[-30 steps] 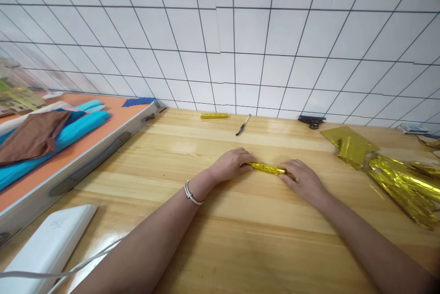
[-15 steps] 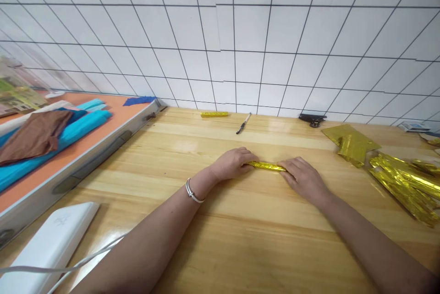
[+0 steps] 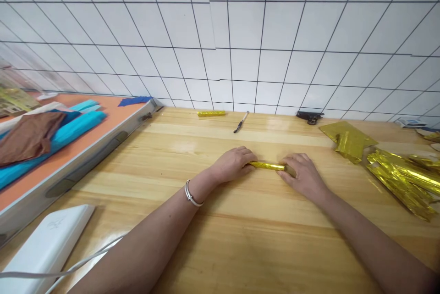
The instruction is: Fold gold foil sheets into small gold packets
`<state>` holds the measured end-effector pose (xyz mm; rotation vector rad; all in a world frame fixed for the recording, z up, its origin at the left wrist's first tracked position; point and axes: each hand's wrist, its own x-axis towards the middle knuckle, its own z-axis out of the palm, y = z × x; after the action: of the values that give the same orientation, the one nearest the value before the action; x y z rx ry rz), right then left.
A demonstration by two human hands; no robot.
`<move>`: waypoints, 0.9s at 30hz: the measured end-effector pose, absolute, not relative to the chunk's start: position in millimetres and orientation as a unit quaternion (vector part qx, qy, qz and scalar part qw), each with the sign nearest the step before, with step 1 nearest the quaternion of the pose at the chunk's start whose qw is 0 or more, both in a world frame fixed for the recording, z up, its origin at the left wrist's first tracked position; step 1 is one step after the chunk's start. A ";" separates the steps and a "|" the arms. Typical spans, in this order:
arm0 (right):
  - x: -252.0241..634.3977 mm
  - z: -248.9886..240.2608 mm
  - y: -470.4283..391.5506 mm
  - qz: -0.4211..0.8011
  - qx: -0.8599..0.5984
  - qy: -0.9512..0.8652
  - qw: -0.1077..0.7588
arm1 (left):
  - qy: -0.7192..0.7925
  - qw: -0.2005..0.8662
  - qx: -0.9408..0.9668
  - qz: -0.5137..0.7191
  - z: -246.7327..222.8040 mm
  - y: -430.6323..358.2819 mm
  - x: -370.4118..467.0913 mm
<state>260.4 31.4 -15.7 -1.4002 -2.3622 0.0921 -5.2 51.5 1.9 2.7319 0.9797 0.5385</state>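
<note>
A narrow folded strip of shiny gold foil [image 3: 267,165] lies low over the wooden table between my hands. My left hand [image 3: 235,164], with a silver bangle at the wrist, is closed on the strip's left end, its fingertips pressed down over it. At the other end my right hand [image 3: 301,172] grips the strip between thumb and curled fingers, with a small gap showing behind the thumb. My palms hide both ends of the strip.
Behind lie another gold strip [image 3: 211,113], a pen [image 3: 241,122] and a black clip [image 3: 310,117]. Gold foil sheets [image 3: 402,177] are heaped at right. On the left, a raised orange surface [image 3: 110,117] holds coloured material; a white device [image 3: 51,239] with cables sits in front.
My right thumb and fingers have parted slightly around the strip's end, exposing a little more there. The left hand keeps its hold. The whole view has shifted slightly.
</note>
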 end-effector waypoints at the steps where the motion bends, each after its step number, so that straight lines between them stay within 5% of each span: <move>1: 259.8 -15.7 30.6 0.044 -0.495 -0.844 0.203 | 0.332 0.094 0.920 0.184 1.0 50.8 -3.7; 12: 248.2 -3.7 16.4 0.121 -0.509 -0.784 0.334 | 0.351 0.219 0.870 0.268 -2.7 38.4 13.0; 17: 241.3 8.1 9.2 0.253 -0.535 -0.706 0.390 | 0.352 0.294 0.834 0.307 0.2 35.2 17.7; 27: 216.1 43.5 -29.1 0.183 -0.426 -0.789 0.403 | 0.298 0.464 0.761 0.342 10.0 -1.2 51.1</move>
<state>216.1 -29.1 43.5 -1.0774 -1.9935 0.4626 51.1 -1.2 10.0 1.8698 0.7333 0.8412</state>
